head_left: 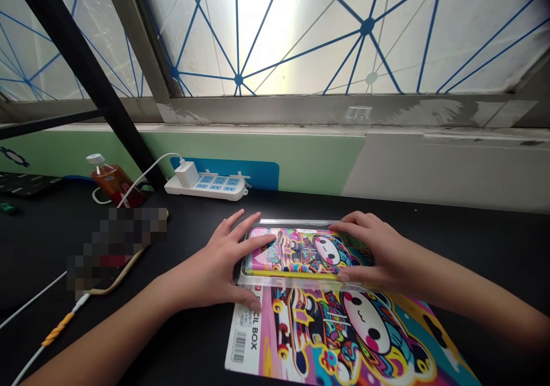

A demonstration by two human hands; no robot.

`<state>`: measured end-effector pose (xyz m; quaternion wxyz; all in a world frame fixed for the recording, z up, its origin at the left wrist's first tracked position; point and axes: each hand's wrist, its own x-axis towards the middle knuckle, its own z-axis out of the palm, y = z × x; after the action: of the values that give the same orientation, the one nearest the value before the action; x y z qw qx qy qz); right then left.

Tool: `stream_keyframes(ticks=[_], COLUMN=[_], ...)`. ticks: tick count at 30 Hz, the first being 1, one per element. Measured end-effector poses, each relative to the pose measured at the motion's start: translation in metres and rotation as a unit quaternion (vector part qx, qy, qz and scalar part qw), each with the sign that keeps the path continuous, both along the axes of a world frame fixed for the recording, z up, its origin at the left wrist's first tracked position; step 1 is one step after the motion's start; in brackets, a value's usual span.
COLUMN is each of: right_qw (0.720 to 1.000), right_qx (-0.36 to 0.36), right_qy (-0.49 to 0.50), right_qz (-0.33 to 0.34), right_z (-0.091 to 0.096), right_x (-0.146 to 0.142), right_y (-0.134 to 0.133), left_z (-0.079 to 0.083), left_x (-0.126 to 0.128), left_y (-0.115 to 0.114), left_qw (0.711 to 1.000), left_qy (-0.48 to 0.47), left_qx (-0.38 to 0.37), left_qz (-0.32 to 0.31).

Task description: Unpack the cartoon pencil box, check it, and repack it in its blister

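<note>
In the head view, the left hand [215, 260] is spread and the right hand [373, 248] half-curled, both gripping a clear plastic case [301, 252] holding a printed insert. A larger "PENCIL BOX" card [344, 340] still lies separate at six o'clock, flat on the tabletop [472, 248].

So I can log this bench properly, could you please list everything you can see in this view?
pencil box: one, multicoloured, in the tray between the hands
clear plastic tray: one, colourless, on the table
printed card: one, multicoloured, front edge of the table
power strip: one, white and blue, by the wall
bottle: one, amber, white cap, left of the strip
table: one, black, under everything
window: one, frosted, blue lines, above the wall
left hand: one, on the box's left end
right hand: one, on the box's right end
</note>
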<state>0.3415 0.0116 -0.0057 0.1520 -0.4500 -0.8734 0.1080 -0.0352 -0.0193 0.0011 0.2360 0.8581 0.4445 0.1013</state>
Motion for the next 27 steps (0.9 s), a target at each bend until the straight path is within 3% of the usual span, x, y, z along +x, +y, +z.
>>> stream_keyframes(ticks=[5,11,16,21,27], right_qw=[1.000,0.999,0.989,0.958,0.920], right_qx=[-0.001,0.021,0.135,0.285,0.388], right_qy=[-0.020,-0.015,-0.011,-0.018,-0.051], right_qz=[-0.011,-0.032,-0.066,-0.002,0.034], right_z=[0.002,0.009,0.017,0.026,0.034], right_x=[-0.010,-0.024,-0.035,-0.046,-0.043], right_y=[0.007,0.003,-0.008,-0.028,-0.077], left_z=[0.000,-0.003,-0.008,-0.007,0.009], left_x=[-0.005,-0.008,-0.011,-0.014,-0.015], left_y=[0.008,0.012,0.011,0.009,0.002], left_qw=[1.000,0.999,0.996,0.993,0.976], left_qy=[0.015,-0.037,-0.088,-0.099,-0.207], left_qx=[0.003,-0.028,-0.029,-0.056,0.066], left_qz=[0.020,0.003,0.018,0.032,-0.004])
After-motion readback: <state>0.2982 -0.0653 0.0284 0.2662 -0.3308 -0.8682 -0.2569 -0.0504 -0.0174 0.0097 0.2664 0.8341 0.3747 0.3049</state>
